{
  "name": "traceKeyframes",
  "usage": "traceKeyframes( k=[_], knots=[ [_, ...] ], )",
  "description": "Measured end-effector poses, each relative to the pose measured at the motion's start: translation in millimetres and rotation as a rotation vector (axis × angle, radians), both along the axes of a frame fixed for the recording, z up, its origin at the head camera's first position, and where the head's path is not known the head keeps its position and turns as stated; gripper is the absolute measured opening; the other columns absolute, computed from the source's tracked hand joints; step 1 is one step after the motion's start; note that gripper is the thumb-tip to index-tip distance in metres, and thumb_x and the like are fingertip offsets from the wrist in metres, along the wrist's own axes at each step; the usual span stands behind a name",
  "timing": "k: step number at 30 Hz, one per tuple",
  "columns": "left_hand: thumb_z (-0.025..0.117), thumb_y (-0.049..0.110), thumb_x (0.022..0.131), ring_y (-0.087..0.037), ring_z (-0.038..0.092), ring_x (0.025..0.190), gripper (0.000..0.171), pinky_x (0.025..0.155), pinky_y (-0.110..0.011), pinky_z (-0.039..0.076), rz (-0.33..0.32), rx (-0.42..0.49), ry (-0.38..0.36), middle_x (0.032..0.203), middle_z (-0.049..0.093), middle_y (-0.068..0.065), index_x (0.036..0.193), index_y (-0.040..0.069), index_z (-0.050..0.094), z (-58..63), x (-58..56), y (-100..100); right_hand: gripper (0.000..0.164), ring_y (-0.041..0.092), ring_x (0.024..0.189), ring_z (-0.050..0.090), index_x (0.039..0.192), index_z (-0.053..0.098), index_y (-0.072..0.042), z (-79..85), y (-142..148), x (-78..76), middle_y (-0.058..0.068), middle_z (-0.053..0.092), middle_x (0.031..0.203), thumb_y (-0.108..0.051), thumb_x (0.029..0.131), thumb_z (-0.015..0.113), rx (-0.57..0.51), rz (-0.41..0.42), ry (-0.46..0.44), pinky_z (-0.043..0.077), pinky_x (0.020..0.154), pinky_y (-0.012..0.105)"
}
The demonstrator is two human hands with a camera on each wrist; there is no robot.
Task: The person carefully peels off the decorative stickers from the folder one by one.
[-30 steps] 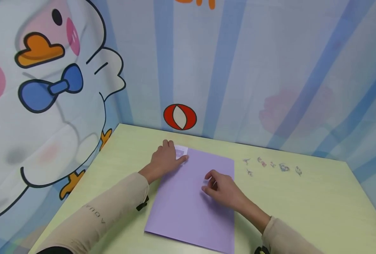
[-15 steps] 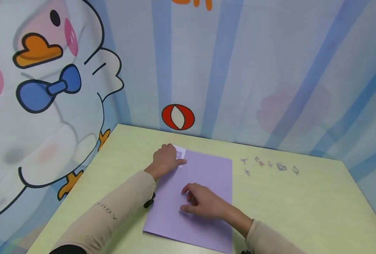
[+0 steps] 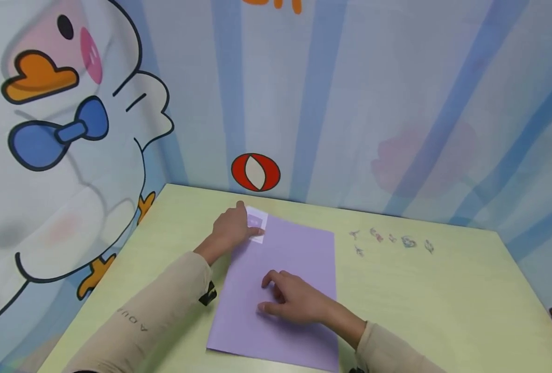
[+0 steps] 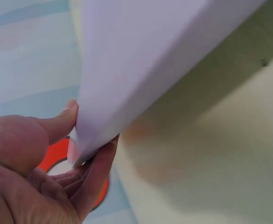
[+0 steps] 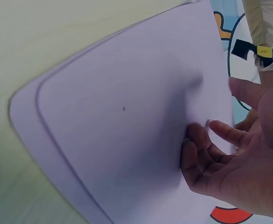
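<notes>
A thin purple folder (image 3: pixel 299 254) lies on the pale yellow table, a white-bordered label (image 3: pixel 259 217) at its far left corner. My left hand (image 3: pixel 229 225) grips that corner. In the left wrist view, the thumb (image 4: pixel 64 123) presses one face while the fingers curl behind the other, and the corner is raised. Over the folder's middle hovers my right hand (image 3: pixel 294 298), its fingers loosely bent and thumb apart, with nothing seen between them. The right wrist view shows the folder's two layers (image 5: pixel 104 116) with rounded corners.
Several small flower-like stickers (image 3: pixel 408 241) lie on the table (image 3: pixel 443 300) right of the folder. Behind and to the left hangs a printed cloth backdrop (image 3: pixel 276 103) with a cartoon bird. Beige sleeves (image 3: pixel 150 305) cover both forearms.
My right hand has moved left and nearer over the folder. The left hand stays at the far left corner, and more of the label shows beside it.
</notes>
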State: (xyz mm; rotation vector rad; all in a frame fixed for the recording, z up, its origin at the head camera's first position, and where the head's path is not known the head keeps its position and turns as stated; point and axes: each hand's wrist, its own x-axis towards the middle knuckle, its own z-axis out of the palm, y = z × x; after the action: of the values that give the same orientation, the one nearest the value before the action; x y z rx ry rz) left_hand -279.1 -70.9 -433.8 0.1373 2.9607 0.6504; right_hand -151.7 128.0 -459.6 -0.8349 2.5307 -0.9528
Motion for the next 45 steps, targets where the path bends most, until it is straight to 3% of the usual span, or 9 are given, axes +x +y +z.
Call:
traceKeyframes(
  k=[4,10,19,27,36,45],
  knots=[
    [0.084,0.037,0.092,-0.029,0.068,0.083,0.073,0.072,-0.039,0.06,-0.04,0.044,-0.01,0.102,0.069,-0.018,0.138,-0.007,0.048,19.1,2.5,-6.6,0.034,0.007,0.068,0.054,0.116,0.062,-0.012,2.7,0.2,-0.6,-0.003,0.059,0.078,-0.041,0.102,0.071,-0.037,-0.037,-0.038,0.047,0.067,0.027],
    [0.081,0.03,0.096,-0.027,0.07,0.084,0.064,0.059,-0.033,0.061,-0.091,0.156,-0.033,0.108,0.069,-0.017,0.144,0.001,0.05,45.7,12.8,-14.7,0.033,0.006,0.061,0.052,0.109,0.062,-0.009,5.8,-1.2,-1.8,-0.004,0.057,0.071,-0.041,0.103,0.07,-0.106,-0.087,-0.041,0.045,0.06,0.027],
    [0.076,0.027,0.1,-0.024,0.069,0.076,0.062,0.057,-0.032,0.058,-0.087,0.222,0.053,0.1,0.068,-0.015,0.149,0.002,0.046,65.5,28.0,-21.7,0.032,0.007,0.06,0.052,0.1,0.062,-0.009,10.0,-5.1,-2.2,-0.004,0.055,0.069,-0.039,0.1,0.075,-0.154,-0.142,0.022,0.044,0.058,0.027],
    [0.074,0.029,0.101,-0.023,0.067,0.069,0.061,0.055,-0.031,0.056,-0.066,0.219,0.064,0.096,0.069,-0.014,0.147,0.0,0.046,63.3,30.7,-24.5,0.031,0.005,0.059,0.052,0.1,0.061,-0.01,4.2,-8.7,-1.3,-0.005,0.056,0.069,-0.036,0.099,0.077,-0.16,-0.128,0.059,0.046,0.059,0.026],
    [0.07,0.032,0.103,-0.025,0.065,0.08,0.047,0.06,-0.031,0.053,-0.051,0.236,0.075,0.097,0.069,-0.014,0.132,-0.003,0.059,56.0,32.4,-24.4,0.03,0.005,0.06,0.051,0.1,0.062,-0.01,2.9,-9.1,-0.8,-0.006,0.055,0.069,-0.037,0.099,0.076,-0.155,-0.147,0.049,0.046,0.059,0.026],
    [0.058,0.034,0.109,-0.027,0.069,0.08,0.053,0.061,-0.034,0.057,-0.061,0.33,-0.065,0.106,0.065,-0.022,0.139,-0.005,0.039,50.3,36.9,-30.4,0.031,0.005,0.06,0.052,0.101,0.062,-0.01,-5.0,-9.7,-2.8,-0.005,0.057,0.071,-0.038,0.099,0.076,-0.179,-0.146,0.016,0.046,0.059,0.026]
  ],
)
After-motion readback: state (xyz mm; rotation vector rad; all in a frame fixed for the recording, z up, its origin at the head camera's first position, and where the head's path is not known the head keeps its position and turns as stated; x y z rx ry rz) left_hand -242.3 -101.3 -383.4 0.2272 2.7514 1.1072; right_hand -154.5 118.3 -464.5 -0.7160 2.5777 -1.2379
